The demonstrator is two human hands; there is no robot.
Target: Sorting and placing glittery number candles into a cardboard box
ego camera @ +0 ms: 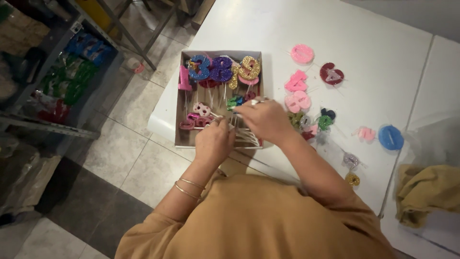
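A shallow cardboard box [179,120] sits on the near left corner of a white table [373,52]. It holds several glittery number-shaped candles on white sticks, blue, purple, gold and pink. My left hand [213,142] rests over the box's near edge, fingers curled on a bundle of white sticks [244,136]. My right hand [263,120] reaches into the box and pinches a small green and blue candle [235,101] by its stick.
Loose pink candles [297,81], a dark red candle [331,74], a blue candle [390,137] and small glitter pieces [351,160] lie on the table right of the box. A yellow cloth [426,192] lies at right. Metal shelving [57,72] with goods stands left, over tiled floor.
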